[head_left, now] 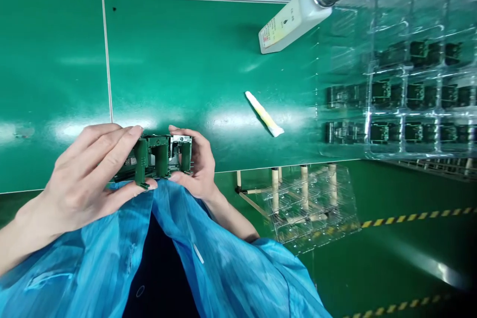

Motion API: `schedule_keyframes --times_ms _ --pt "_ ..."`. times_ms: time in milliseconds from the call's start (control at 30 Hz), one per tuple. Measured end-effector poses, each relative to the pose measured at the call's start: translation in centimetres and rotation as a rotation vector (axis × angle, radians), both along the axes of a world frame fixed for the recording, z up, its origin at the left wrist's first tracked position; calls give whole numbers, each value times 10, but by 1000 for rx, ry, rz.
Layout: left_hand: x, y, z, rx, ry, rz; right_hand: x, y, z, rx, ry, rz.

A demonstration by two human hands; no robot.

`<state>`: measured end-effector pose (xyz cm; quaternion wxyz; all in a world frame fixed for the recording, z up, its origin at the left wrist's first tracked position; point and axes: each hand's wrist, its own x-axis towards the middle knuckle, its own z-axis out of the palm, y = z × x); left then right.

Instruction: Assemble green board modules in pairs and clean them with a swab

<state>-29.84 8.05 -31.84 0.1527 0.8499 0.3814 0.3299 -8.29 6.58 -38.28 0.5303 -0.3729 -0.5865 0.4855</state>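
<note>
Green slotted part [161,159], one: we clamp it between left hand [85,174] and right hand [202,166]; slim white item [263,113], at its two o'clock

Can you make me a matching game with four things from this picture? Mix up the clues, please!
Things
1. Bottle
2. Thin rolled strip
3. Dark green part
4. Open jacket

Clues
A. Bright blue
B. Held between the left hand and the right hand
C. Whitish, with a shiny silver top
D. Lying on the green table, white with some yellow

Right pairs: 1-C, 2-D, 3-B, 4-A
</note>
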Motion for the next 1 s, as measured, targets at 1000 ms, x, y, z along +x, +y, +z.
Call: schedule_keyframes --times_ms 1000 --pt "-11 -15 -29 -355 -296 106 13 2 32 170 -513 55"
